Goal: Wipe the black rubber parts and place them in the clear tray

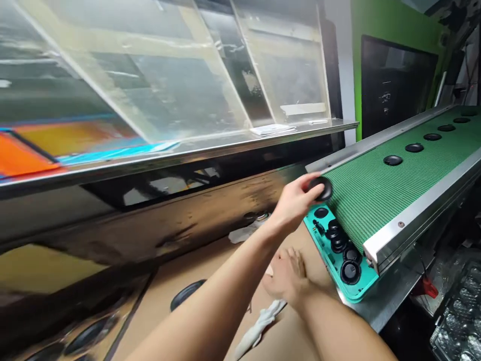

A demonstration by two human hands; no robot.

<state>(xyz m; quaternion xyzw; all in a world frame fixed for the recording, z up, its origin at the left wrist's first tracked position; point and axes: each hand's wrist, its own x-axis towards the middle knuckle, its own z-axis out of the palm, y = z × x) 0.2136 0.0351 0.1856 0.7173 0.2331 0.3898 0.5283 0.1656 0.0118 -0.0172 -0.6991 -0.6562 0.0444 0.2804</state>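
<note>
My left hand (296, 200) pinches a black round disc (323, 189) between thumb and fingers, just above the near end of the green conveyor belt (361, 200). Below and right of it, a teal tray (355, 297) holds several black round parts (351, 272). My right hand (287, 273) is low over the brown cardboard surface (311, 245), partly covered by my left forearm. Its fingers look curled, with a bit of white beside them; what they hold, if anything, is hidden. A crumpled white cloth (259, 328) lies near the right wrist.
Several black discs (393, 160) sit in a row along the belt, bordered by metal rails (421, 215). A metal shelf (210, 153) with papers (273, 130) runs across the back. More black round parts (90, 336) are at lower left. Clear plastic trays (460, 311) stand at lower right.
</note>
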